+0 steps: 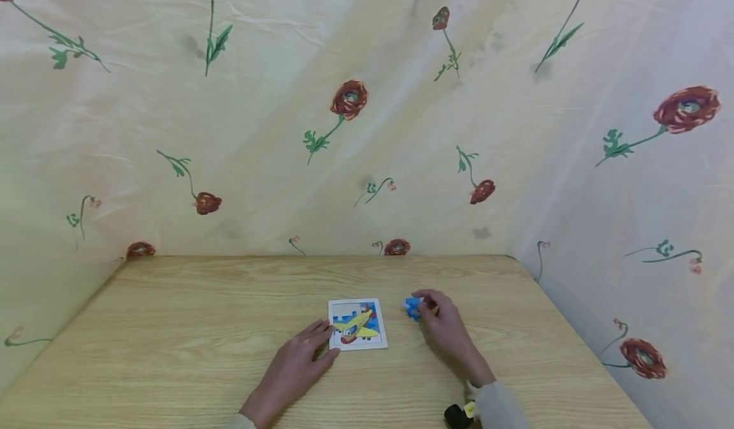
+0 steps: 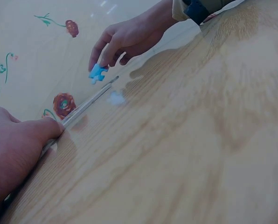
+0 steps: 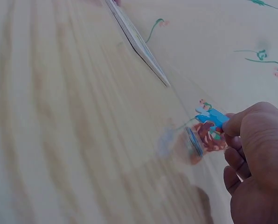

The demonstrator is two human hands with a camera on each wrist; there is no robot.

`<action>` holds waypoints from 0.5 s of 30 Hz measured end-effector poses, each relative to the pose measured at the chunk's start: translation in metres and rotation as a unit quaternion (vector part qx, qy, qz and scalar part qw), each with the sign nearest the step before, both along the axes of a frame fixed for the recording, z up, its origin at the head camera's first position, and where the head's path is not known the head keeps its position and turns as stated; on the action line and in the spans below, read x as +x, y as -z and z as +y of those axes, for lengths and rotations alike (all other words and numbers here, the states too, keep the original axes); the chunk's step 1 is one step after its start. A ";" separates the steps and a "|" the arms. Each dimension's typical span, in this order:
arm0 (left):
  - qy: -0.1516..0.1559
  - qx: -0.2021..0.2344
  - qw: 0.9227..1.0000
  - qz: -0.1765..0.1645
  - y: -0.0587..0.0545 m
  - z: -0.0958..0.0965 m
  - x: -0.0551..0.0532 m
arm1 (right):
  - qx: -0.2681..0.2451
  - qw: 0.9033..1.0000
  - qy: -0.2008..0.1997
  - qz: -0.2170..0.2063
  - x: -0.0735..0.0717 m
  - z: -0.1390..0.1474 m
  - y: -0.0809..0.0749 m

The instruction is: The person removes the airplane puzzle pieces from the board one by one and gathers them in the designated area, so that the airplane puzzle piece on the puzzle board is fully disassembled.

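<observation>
A square jigsaw puzzle in a white frame (image 1: 359, 347) lies on the table, showing a yellow airplane on blue; bare backing shows at its upper left. My left hand (image 1: 299, 360) rests along the frame's left side, fingers extended and thumb by the near left corner. In the left wrist view, the left thumb (image 2: 43, 130) touches the frame's edge. To the right of the puzzle, my right hand (image 1: 446, 327) pinches a blue jigsaw piece (image 3: 213, 119) between thumb and fingertips, raised above the table. Another flat piece (image 3: 194, 141) lies on the table just beneath it.
The wooden table (image 1: 189, 333) reaches back to a flower-patterned cloth (image 1: 275, 116), which also hangs along both sides. A black object with a yellow part (image 1: 459, 416) is by my right sleeve (image 1: 499, 407) at the near edge of the view.
</observation>
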State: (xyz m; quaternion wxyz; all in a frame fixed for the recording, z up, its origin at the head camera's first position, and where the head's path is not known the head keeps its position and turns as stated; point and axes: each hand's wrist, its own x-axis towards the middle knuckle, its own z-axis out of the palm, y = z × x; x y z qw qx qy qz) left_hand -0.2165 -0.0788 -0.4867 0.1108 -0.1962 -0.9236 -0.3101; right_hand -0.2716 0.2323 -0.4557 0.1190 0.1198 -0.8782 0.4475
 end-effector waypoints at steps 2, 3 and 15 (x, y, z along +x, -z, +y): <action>0.001 0.000 1.000 0.000 0.000 0.000 0.000 | 0.001 1.000 0.003 0.002 0.000 0.004 0.001; 0.001 0.000 1.000 0.000 0.000 0.000 0.000 | 0.002 1.000 0.003 0.004 0.000 0.006 0.002; -0.001 -0.001 1.000 -0.002 -0.002 0.000 0.001 | -0.013 1.000 0.022 -0.007 0.005 0.028 0.001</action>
